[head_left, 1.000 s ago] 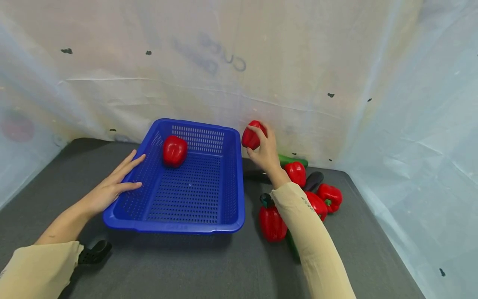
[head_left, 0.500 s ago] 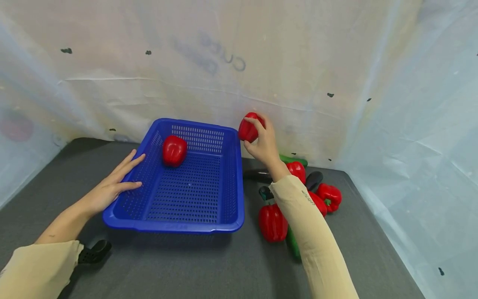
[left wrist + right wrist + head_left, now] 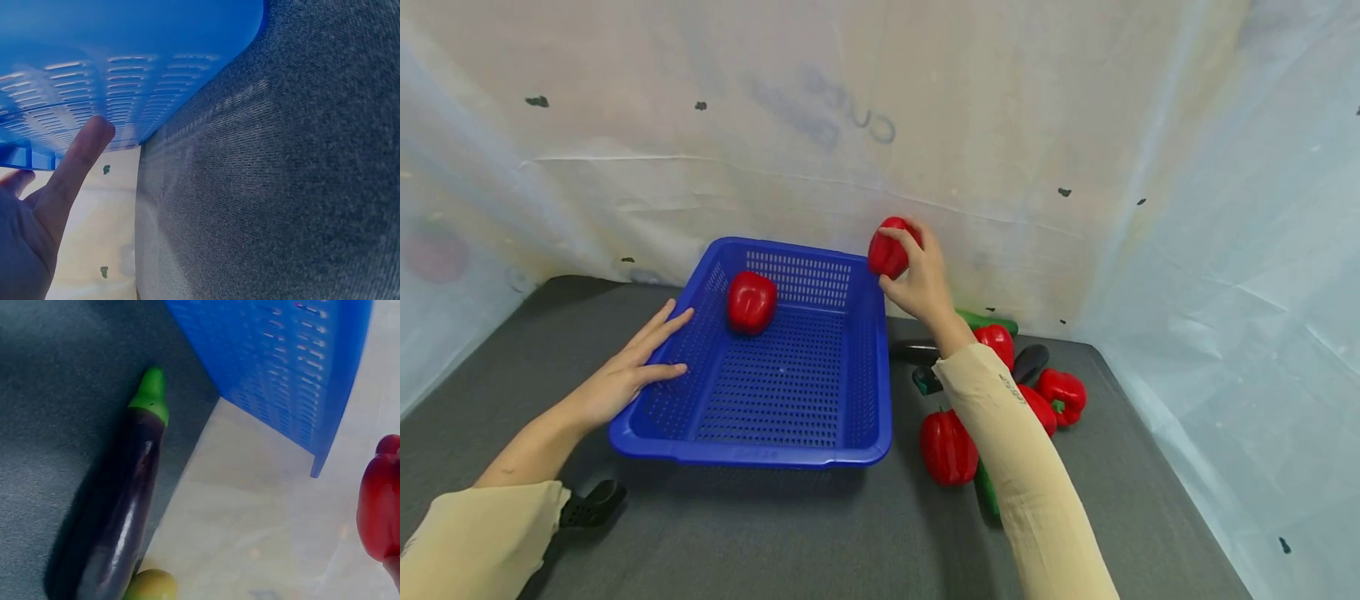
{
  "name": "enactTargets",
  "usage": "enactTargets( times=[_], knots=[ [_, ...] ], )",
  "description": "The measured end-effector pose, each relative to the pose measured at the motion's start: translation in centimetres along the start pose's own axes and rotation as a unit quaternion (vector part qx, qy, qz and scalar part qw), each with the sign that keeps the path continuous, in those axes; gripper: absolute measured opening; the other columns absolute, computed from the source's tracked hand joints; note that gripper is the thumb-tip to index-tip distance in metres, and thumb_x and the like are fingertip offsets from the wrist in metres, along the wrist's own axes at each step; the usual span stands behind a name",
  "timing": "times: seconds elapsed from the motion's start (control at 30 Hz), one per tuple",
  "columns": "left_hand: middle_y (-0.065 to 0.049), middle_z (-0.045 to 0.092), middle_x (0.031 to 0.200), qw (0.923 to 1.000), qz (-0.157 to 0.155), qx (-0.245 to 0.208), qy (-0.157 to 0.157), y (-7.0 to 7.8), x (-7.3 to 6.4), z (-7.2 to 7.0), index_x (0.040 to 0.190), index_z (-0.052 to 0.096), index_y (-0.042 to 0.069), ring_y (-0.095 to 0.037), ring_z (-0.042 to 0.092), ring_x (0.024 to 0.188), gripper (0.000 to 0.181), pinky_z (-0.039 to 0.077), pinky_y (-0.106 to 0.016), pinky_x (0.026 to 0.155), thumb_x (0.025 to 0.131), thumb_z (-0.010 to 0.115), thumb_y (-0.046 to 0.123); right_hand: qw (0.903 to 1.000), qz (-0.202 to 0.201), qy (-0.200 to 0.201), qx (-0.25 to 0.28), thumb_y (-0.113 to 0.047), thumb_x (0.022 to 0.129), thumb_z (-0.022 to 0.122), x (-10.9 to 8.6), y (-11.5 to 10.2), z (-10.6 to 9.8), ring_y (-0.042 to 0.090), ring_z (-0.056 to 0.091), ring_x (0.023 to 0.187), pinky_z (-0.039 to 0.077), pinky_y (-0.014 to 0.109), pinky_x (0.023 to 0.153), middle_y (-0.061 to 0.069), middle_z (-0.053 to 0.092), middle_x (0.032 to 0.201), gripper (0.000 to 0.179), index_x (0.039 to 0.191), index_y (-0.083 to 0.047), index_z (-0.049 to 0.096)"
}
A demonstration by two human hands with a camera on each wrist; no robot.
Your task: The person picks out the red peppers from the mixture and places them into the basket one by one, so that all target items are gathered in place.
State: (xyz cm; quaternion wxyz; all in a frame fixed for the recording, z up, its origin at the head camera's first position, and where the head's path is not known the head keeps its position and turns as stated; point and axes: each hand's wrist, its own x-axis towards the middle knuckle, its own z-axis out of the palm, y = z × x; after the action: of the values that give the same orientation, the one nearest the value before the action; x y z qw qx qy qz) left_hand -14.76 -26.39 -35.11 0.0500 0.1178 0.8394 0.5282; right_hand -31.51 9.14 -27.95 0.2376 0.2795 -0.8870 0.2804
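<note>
My right hand [image 3: 921, 279] grips a red bell pepper [image 3: 889, 248] between thumb and fingers, raised at the back right corner of a blue plastic basket [image 3: 748, 455]. That same held pepper shows at the right edge of the right wrist view. My left hand [image 3: 617, 382] lies with fingers spread on the basket's left rim; in the left wrist view a finger [image 3: 78, 162] extends along the slotted outer wall. Inside the basket, towards the back left, sits another red bell pepper [image 3: 752, 303].
Right of the basket lie an eggplant [image 3: 122, 500], several red bell peppers [image 3: 950, 447], a second dark eggplant [image 3: 1031, 362] and green cucumbers [image 3: 987, 322]. My right forearm partly covers them. Plastic sheeting [image 3: 1000, 150] hangs behind the grey table [image 3: 737, 542].
My right hand has lifted the pepper and carried it left, from beside the basket to its back right corner. The left hand and the basket have stayed in place.
</note>
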Motion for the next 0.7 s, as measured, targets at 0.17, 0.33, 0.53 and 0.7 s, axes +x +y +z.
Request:
enactTargets(
  times=[0.17,0.33,0.53,0.7],
  knots=[
    [-0.006,-0.025,0.159,1.0,-0.003,0.003,0.0,0.0,0.0,0.0,0.155,0.003,0.018,-0.051,-0.018,0.14,0.07,0.017,-0.081,0.094,0.1,0.046,0.018,1.0,-0.006,-0.002,0.006,-0.008,0.074,0.075,0.5,-0.8,0.1,0.029,0.038,0.133,0.047,0.043,0.099,0.011,0.039,0.146,0.059,0.129,-0.015,0.055],
    [-0.006,-0.025,0.159,1.0,-0.005,0.002,0.002,0.0,0.0,0.0,0.155,0.003,0.017,-0.052,-0.017,0.14,0.07,0.017,-0.081,0.094,0.1,0.046,0.018,0.9997,-0.014,-0.012,0.012,-0.009,0.074,0.076,1.0,-1.8,0.4,0.028,0.04,0.132,0.047,0.042,0.099,0.011,0.039,0.146,0.06,0.13,-0.015,0.055],
    [-0.007,-0.025,0.158,1.0,0.004,-0.004,0.001,0.1,0.0,0.0,0.155,0.003,0.016,-0.049,-0.021,0.14,0.07,0.013,-0.08,0.096,0.1,0.046,0.018,0.9996,-0.002,-0.026,0.013,-0.009,0.073,0.077,1.4,-2.8,0.8,0.028,0.039,0.133,0.049,0.04,0.097,0.009,0.038,0.147,0.062,0.131,-0.016,0.054],
    [-0.006,-0.025,0.159,1.0,0.003,-0.001,0.005,0.1,0.0,0.1,0.155,0.003,0.016,-0.049,-0.021,0.14,0.07,0.011,-0.081,0.096,0.1,0.046,0.017,0.9993,-0.003,-0.032,0.02,-0.01,0.074,0.076,1.8,-3.4,1.0,0.029,0.04,0.132,0.05,0.04,0.096,0.009,0.039,0.146,0.061,0.131,-0.016,0.055]
  ],
)
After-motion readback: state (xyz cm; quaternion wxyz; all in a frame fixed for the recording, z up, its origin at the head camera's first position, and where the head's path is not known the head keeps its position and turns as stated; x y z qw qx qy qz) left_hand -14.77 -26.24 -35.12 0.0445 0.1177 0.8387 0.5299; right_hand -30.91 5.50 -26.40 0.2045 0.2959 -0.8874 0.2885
